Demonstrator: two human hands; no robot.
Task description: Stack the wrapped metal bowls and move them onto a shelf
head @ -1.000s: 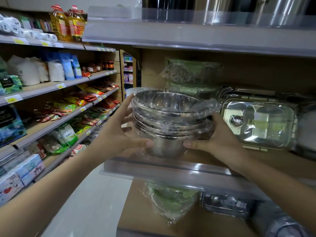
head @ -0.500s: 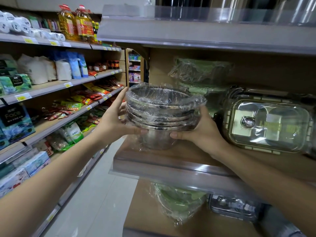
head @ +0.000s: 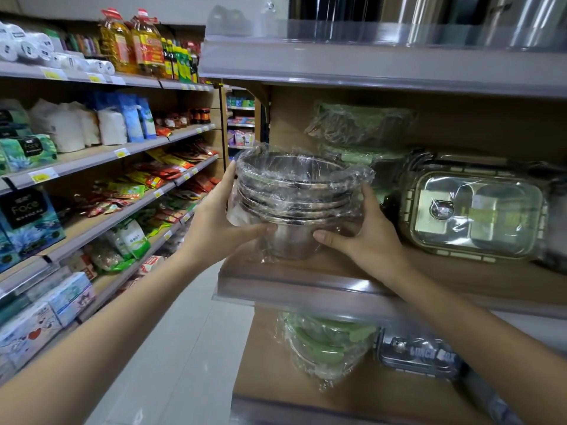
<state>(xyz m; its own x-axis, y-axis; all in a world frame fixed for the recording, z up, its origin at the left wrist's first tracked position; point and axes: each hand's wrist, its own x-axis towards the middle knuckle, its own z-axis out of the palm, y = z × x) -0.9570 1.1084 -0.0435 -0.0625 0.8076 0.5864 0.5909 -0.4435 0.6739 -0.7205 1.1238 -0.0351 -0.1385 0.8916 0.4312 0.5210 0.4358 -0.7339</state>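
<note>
A stack of several metal bowls wrapped in clear plastic (head: 294,194) sits nested between both hands at the left end of the wooden middle shelf (head: 306,289). My left hand (head: 221,222) grips the stack's left side with the thumb under the rims. On the right side my right hand (head: 359,237) holds it, thumb pointing left at the bottom bowl. The bottom bowl is at or just above the shelf board; I cannot tell whether it touches.
A wrapped steel lunch box (head: 472,213) leans on the same shelf to the right. Wrapped green-lidded containers (head: 359,124) stand behind the stack. More green containers (head: 325,345) lie on the shelf below. Grocery shelves (head: 101,157) line the aisle at left.
The stack in both hands has shifted slightly left and up in the view as the camera turned; both hands keep the same grip on it.
</note>
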